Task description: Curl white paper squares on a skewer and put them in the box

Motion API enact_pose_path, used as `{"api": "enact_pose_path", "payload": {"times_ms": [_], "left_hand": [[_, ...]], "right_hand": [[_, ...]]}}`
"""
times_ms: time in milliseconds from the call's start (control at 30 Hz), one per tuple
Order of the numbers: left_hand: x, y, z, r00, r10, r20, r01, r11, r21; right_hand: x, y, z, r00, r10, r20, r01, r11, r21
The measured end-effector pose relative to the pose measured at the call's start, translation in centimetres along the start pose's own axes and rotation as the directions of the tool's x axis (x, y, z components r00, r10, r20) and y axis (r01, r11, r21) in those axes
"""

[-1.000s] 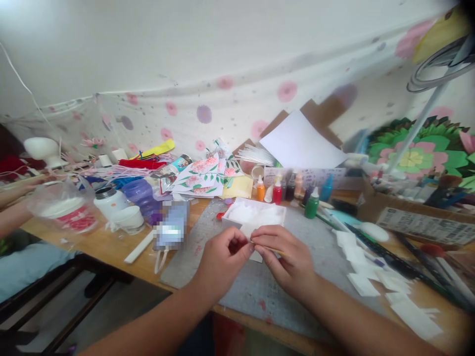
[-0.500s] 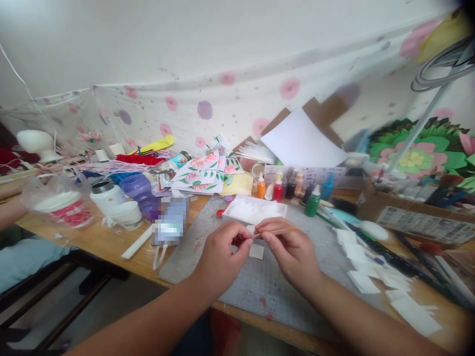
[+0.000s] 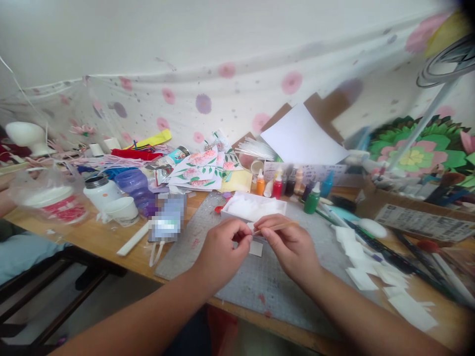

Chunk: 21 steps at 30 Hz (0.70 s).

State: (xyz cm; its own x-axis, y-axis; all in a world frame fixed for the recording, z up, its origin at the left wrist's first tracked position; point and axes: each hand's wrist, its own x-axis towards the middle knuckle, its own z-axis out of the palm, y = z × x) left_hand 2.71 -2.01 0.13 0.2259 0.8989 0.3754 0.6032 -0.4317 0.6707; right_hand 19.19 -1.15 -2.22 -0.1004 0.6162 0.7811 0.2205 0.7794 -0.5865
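Thin stick (image 3: 279, 227) pinched in right hand (image 3: 293, 247), tip beside left hand (image 3: 222, 249)

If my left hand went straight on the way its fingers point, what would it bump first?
Most likely the right hand, which pinches a thin stick; the hands look nearly touching, though depth is unclear.

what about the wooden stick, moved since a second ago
Yes. The wooden stick in the right hand tipped up, toward the white box.

light: bright, soft, even | shadows: faint | blur: right edge and corners smeared | focus: centre soft
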Motion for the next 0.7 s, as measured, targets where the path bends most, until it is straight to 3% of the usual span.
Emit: {"api": "enact_pose_path", "payload": {"times_ms": [700], "left_hand": [[0.44, -0.73, 0.08, 0.984, 0.134, 0.121, -0.153, 0.973, 0.171]], "right_hand": [[0.11, 0.94, -0.33, 0.996, -0.034, 0.078, 0.035, 0.999, -0.019]]}}
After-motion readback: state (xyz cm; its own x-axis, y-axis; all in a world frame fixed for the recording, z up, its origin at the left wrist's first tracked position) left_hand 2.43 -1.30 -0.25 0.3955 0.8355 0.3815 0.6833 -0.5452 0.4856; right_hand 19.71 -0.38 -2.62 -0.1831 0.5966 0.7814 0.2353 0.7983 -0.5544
